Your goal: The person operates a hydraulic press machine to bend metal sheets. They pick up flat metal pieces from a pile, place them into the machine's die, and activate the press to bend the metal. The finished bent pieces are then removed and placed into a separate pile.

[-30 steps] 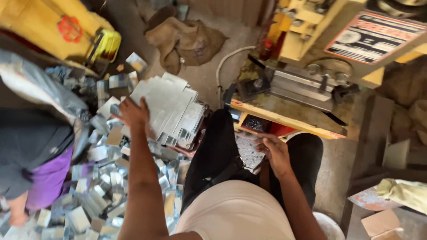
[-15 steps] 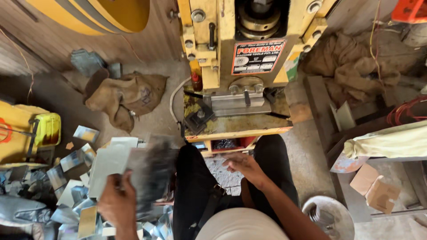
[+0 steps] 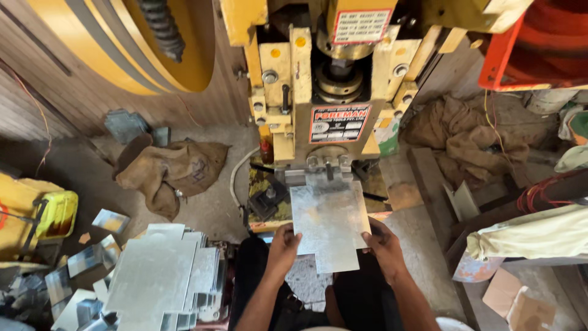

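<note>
Here, left hand (image 3: 283, 244), right hand (image 3: 380, 242), gripping metal sheet (image 3: 329, 222), under yellow press (image 3: 318, 92)

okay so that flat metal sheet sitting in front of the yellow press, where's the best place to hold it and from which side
Hold the metal sheet by its near corners, coming from the operator's side. It lies flat with its far edge under the yellow press, so only the near edge is free. The left hand and right hand already grip it there, one per corner.
</note>
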